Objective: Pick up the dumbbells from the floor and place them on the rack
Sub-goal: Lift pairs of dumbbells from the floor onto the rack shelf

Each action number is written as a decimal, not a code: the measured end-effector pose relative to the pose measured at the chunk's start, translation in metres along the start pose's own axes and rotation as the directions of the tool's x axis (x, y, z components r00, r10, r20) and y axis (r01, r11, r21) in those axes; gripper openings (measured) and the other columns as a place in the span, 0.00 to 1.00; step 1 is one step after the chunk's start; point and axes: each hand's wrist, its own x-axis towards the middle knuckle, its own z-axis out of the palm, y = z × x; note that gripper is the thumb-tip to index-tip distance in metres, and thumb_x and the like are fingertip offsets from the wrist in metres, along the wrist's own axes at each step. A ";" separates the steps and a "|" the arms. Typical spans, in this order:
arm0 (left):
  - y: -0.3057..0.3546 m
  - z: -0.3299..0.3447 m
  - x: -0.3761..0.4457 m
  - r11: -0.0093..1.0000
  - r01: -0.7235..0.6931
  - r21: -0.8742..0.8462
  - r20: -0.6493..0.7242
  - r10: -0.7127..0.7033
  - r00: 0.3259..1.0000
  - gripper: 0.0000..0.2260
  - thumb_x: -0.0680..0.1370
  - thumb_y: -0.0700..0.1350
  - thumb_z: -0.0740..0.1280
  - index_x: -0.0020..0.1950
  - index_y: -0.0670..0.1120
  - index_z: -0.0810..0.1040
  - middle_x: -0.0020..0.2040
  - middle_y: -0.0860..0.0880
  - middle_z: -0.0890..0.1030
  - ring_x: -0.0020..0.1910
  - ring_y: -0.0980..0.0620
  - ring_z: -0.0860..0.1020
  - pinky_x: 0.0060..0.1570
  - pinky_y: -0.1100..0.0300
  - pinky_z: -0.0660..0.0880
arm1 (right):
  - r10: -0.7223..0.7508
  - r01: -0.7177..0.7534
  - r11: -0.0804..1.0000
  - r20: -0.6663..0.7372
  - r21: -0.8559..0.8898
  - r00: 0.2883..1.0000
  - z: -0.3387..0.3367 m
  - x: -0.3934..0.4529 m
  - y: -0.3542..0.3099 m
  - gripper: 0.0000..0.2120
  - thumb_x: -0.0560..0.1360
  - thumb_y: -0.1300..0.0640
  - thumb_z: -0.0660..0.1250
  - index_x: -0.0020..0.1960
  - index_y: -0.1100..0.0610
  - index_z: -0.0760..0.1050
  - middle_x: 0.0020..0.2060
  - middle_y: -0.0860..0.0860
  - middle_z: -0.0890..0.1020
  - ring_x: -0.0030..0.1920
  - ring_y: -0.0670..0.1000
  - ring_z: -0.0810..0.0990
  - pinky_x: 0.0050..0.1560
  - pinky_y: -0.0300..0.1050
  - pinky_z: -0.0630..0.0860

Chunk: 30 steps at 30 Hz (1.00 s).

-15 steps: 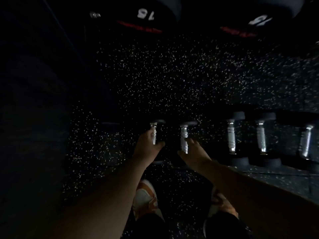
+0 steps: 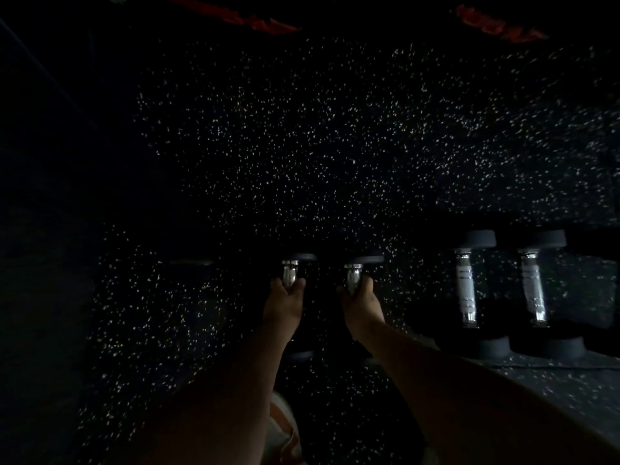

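Note:
The scene is very dark. Two small dumbbells lie side by side on the speckled black floor (image 2: 335, 146). My left hand (image 2: 284, 303) is wrapped around the chrome handle of the left dumbbell (image 2: 289, 271). My right hand (image 2: 360, 305) is wrapped around the handle of the right dumbbell (image 2: 354, 271). Both hands cover most of each handle; the near heads are mostly hidden in shadow. The rack is barely visible: only large black dumbbell heads with red lettering (image 2: 231, 13) show at the top edge.
Two more dumbbells (image 2: 466, 290) (image 2: 535, 290) lie to the right with chrome handles showing. A raised mat edge (image 2: 536, 367) runs behind them at the lower right. My orange-and-white shoe (image 2: 283, 427) is below my arms. The left side is black.
Both hands have closed around the two handles; before, the fingers were just reaching them. The camera has moved lower and closer to the floor.

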 end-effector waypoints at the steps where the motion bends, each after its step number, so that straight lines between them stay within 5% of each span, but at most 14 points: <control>1: 0.000 0.002 0.001 1.000 0.011 0.014 -0.017 -0.011 1.000 0.22 0.78 0.58 0.63 0.65 0.44 0.68 0.54 0.43 0.79 0.51 0.41 0.78 0.53 0.52 0.74 | -0.010 0.010 1.000 -0.004 0.023 1.000 0.000 -0.001 0.000 0.10 0.78 0.49 0.62 0.50 0.47 0.60 0.34 0.44 0.73 0.32 0.41 0.71 0.34 0.43 0.67; 6: 0.005 -0.003 -0.019 0.998 0.013 0.063 -0.050 -0.010 0.999 0.23 0.79 0.59 0.61 0.64 0.42 0.70 0.56 0.40 0.79 0.55 0.38 0.78 0.49 0.55 0.69 | -0.048 0.050 0.998 -0.029 0.048 0.998 -0.017 -0.021 -0.006 0.06 0.78 0.52 0.61 0.50 0.49 0.64 0.36 0.45 0.75 0.35 0.42 0.73 0.41 0.45 0.70; 14: 0.063 -0.048 -0.131 0.990 -0.112 0.081 -0.064 0.117 0.991 0.22 0.78 0.61 0.60 0.62 0.46 0.71 0.46 0.49 0.78 0.45 0.44 0.78 0.45 0.55 0.70 | -0.153 0.155 0.987 -0.038 0.049 0.987 -0.106 -0.133 -0.070 0.04 0.79 0.52 0.59 0.50 0.51 0.66 0.36 0.48 0.79 0.34 0.47 0.77 0.28 0.40 0.69; 21: 0.171 -0.118 -0.285 0.985 -0.174 0.011 -0.092 0.174 0.980 0.13 0.79 0.59 0.61 0.54 0.51 0.73 0.40 0.56 0.77 0.37 0.58 0.75 0.33 0.62 0.67 | -0.261 0.261 0.965 0.003 0.013 0.965 -0.224 -0.279 -0.160 0.08 0.78 0.49 0.63 0.53 0.51 0.67 0.37 0.44 0.78 0.36 0.44 0.77 0.31 0.41 0.70; 25: 0.260 -0.156 -0.359 0.970 -0.237 -0.059 -0.090 0.232 0.969 0.12 0.80 0.56 0.61 0.55 0.49 0.70 0.43 0.54 0.75 0.39 0.56 0.74 0.43 0.58 0.69 | -0.342 0.342 0.940 -0.007 -0.006 0.940 -0.293 -0.341 -0.229 0.09 0.79 0.47 0.61 0.53 0.51 0.67 0.37 0.44 0.78 0.36 0.45 0.76 0.31 0.42 0.68; 30: 0.365 -0.196 -0.424 0.930 -0.334 -0.151 -0.124 0.318 0.940 0.13 0.80 0.57 0.61 0.59 0.50 0.71 0.45 0.54 0.77 0.43 0.55 0.76 0.44 0.58 0.70 | -0.406 0.407 0.913 -0.033 0.033 0.913 -0.361 -0.390 -0.319 0.10 0.78 0.47 0.62 0.52 0.52 0.67 0.38 0.47 0.79 0.36 0.46 0.78 0.29 0.40 0.68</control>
